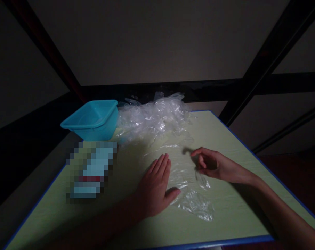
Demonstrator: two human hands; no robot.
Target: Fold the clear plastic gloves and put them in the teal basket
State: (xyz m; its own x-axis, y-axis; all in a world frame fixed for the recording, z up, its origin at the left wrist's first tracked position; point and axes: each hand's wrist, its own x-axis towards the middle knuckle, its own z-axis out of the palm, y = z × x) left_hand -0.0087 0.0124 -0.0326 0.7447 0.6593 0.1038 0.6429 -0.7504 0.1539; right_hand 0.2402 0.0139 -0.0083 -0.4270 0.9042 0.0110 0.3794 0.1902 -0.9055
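My left hand (pixel 156 189) lies flat on the pale green table (pixel 235 146), fingers together and stretched out, pressing the left edge of a thin clear plastic sheet (pixel 191 194). My right hand (pixel 212 165) hovers just right of it, fingers curled and pinching the sheet near its upper part. The sheet lies crumpled between both hands and runs toward the near edge.
A heap of clear plastic sheets (pixel 153 116) sits at the table's far side. A turquoise plastic tub (pixel 93 119) stands at the far left. A blurred-out packet (pixel 91 170) lies on the left. Dark metal frame bars (pixel 264 55) rise behind. The table has a blue rim.
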